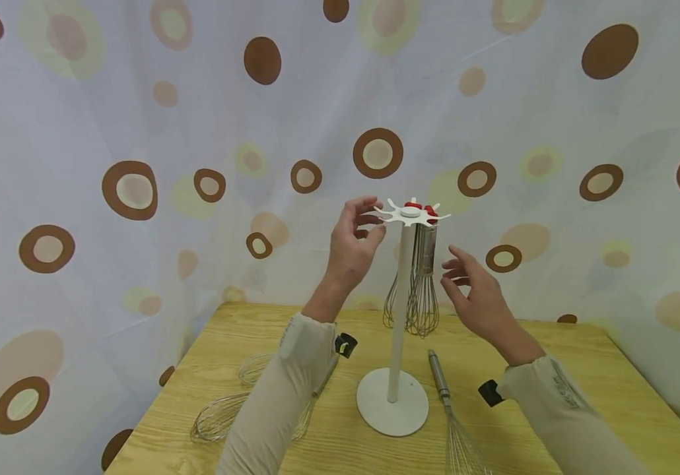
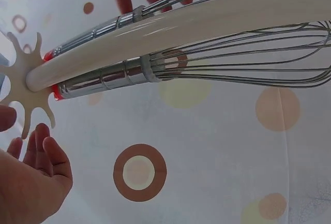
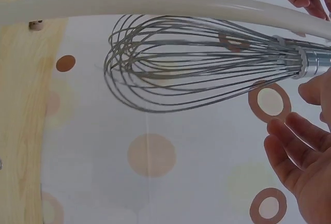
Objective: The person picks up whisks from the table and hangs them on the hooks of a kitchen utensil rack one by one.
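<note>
A white stand [image 1: 401, 316] with a round base and a star-shaped, pronged top rises from the table. Two metal whisks [image 2: 111, 76] with red tips hang from that top, behind the pole. My left hand [image 1: 354, 241] is beside the top's left prongs, fingers bent loosely around the edge; whether a fingertip touches a prong I cannot tell. To the right of the hanging whisks, my right hand [image 1: 479, 297] is held in the air, fingers parted and slightly bent. The right wrist view shows that hand [image 3: 310, 172] near a whisk handle, holding nothing.
On the wooden table [image 1: 554, 396], a whisk [image 1: 440, 382] lies right of the stand's base. More whisks [image 1: 218, 415] lie to the left, partly hidden by my left sleeve. A dotted curtain [image 1: 316, 99] hangs behind and around the table.
</note>
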A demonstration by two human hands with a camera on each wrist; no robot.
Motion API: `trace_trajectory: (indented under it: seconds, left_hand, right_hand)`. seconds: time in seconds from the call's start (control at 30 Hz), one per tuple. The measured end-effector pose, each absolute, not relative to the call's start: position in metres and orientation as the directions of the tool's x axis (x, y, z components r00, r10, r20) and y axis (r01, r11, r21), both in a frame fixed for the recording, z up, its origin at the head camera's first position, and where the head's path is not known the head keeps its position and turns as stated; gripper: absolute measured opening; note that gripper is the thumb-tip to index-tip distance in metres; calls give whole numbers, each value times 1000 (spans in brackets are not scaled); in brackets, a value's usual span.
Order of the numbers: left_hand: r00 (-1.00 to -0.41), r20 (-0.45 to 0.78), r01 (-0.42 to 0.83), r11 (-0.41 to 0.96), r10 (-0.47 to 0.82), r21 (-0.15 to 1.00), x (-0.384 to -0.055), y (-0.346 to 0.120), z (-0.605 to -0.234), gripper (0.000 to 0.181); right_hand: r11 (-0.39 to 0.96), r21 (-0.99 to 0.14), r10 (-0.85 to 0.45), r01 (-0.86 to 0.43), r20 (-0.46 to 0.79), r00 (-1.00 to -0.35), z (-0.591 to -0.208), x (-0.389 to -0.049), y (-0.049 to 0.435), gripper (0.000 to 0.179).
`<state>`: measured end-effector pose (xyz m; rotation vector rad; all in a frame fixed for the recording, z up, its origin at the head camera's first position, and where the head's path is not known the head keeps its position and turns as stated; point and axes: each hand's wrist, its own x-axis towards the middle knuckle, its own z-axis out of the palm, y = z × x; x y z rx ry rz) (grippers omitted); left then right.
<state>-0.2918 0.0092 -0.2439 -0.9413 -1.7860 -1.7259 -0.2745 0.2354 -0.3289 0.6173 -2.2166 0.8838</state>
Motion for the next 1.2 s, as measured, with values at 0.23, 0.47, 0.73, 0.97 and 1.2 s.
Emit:
trace_trajectory:
  seconds: [0.23,0.47,0.73,0.97,1.2]
  left_hand:
    - [-717,688,691,-21,113,723,-301,9,-240,30]
    - [-742,651,660,5,161,751,-318,11,-248,28]
    - [-747,639,647,-18,184,762,-320,14,-248,19]
    - [-768,608,602,-98,200,793,-319,12,-249,17]
    - [-765,614,600,-130,195,789,-319,11,-250,16]
  right_hand:
    - [707,-402,-204,-582,672,-712,-350,-274,255,52]
    - [757,-429,-236,-493,524,-818,-376,-273,272,49]
    - [802,-475,-234,-363,309,-922,-408,-278,286,48]
    - [796,-528,-254,-298,156,-955,-435,-284,285,50]
    - [810,-544,-252,-218,13,-968,-461,-287,279,57]
